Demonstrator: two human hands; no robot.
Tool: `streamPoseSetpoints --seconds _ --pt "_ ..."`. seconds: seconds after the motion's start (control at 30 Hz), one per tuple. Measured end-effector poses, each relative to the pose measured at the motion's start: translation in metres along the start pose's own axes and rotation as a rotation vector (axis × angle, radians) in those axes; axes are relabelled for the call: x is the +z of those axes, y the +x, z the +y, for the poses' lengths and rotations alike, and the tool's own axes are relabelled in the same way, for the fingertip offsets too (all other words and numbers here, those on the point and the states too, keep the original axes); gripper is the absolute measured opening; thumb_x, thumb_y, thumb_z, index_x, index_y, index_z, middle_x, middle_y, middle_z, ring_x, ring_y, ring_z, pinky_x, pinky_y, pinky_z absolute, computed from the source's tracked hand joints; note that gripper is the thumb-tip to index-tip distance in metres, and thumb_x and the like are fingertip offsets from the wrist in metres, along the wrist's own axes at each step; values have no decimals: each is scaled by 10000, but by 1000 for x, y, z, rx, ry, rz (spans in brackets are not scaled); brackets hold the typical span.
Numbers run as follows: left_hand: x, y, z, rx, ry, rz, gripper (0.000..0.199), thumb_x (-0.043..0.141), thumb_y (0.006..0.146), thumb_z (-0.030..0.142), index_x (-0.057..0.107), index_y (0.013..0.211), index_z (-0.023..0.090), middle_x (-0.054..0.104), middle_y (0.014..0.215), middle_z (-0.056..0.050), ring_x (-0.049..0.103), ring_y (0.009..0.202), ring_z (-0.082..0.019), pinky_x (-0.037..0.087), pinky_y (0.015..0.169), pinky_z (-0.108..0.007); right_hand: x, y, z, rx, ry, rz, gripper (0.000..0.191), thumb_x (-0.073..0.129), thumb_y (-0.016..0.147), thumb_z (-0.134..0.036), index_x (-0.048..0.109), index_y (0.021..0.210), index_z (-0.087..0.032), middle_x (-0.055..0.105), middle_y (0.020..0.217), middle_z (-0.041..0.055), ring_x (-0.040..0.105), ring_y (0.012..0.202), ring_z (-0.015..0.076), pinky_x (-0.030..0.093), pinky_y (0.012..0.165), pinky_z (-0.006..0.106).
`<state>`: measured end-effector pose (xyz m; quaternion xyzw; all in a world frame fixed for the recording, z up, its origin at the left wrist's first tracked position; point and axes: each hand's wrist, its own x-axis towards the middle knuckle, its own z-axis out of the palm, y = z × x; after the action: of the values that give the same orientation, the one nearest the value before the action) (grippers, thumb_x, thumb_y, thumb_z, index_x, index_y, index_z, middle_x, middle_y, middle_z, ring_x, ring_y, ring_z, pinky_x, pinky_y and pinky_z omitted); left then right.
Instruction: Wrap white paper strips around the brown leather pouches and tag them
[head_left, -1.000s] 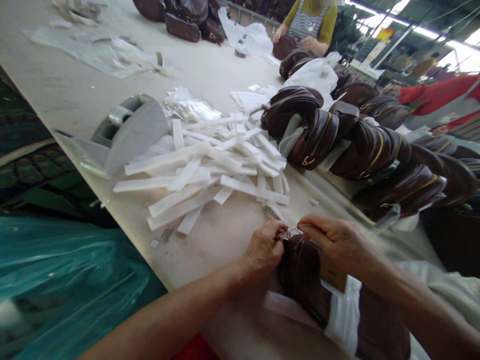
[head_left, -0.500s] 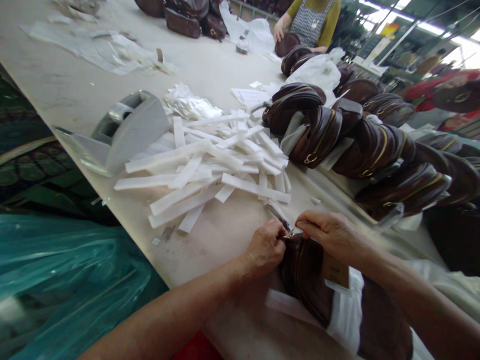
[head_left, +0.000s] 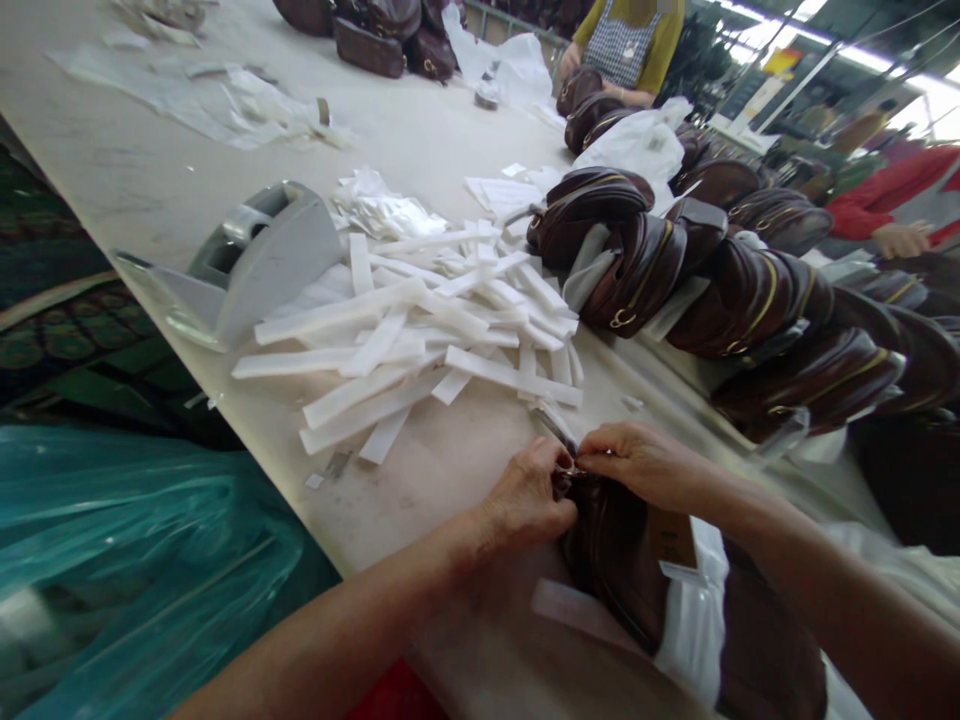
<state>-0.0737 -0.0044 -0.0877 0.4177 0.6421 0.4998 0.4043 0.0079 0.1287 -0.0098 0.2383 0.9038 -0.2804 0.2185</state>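
A dark brown leather bag (head_left: 615,570) lies at the table's near side, with white wrapping (head_left: 694,630) round its middle and a brown hang tag (head_left: 673,537) on it. My left hand (head_left: 534,492) pinches the metal hardware at the bag's far end. Fingertips of my right hand (head_left: 637,462) are closed at the same spot, almost touching the left ones; what they pinch is too small to make out. Just beyond the fingers lies a slim dark metallic tool (head_left: 553,425), partly hidden.
White strips (head_left: 420,330) are heaped beyond my hands, beside a grey tape dispenser (head_left: 262,260). Brown bags (head_left: 637,270) crowd the right side. A teal plastic bag (head_left: 150,570) hangs by the table's left edge. Co-workers, one in a checked apron (head_left: 624,45), stand across the table.
My right hand has moved slightly left and down, closing in on my left fingers at the bag's hardware. The red-sleeved co-worker at right has lowered a bag.
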Motion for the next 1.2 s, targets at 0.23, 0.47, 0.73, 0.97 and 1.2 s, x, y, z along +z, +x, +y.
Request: streamPoseSetpoints --seconds 0.23,0.47,0.73,0.97,1.2 --pt "-2 1 -1 -149 14 20 163 620 579 55 489 582 151 435 607 44 414 608 -105 307 579 -220 0 3 1 -2 58 -21 272 485 784 -328 666 667 -161 564 589 -6 481 588 124 349 567 243" --pt "-15 2 1 -209 -243 -68 174 602 632 157 505 488 142 422 489 46 382 484 -76 270 484 -210 0 -3 -10 12 -87 26 234 466 789 -190 699 811 -187 675 732 22 578 666 143 393 619 232" --pt "-27 3 13 -309 -639 118 149 630 481 178 504 426 121 575 648 -4 397 423 -33 268 434 -195 1 -6 -28 18 -262 10 232 476 822 -185 695 898 -197 710 913 63 634 846 196 398 681 251" --pt "-27 5 10 -348 -681 198 32 578 484 134 552 481 117 525 512 4 381 406 -45 233 419 -195 5 -4 -53 40 -463 -11 246 437 874 -181 683 884 -184 702 891 79 639 819 202 327 612 266" --pt "-27 6 12 -368 -670 204 36 583 482 132 549 478 120 511 486 8 388 405 -52 242 418 -195 6 -5 -54 38 -501 -28 239 442 864 -167 679 885 -187 697 871 64 631 798 175 310 604 256"
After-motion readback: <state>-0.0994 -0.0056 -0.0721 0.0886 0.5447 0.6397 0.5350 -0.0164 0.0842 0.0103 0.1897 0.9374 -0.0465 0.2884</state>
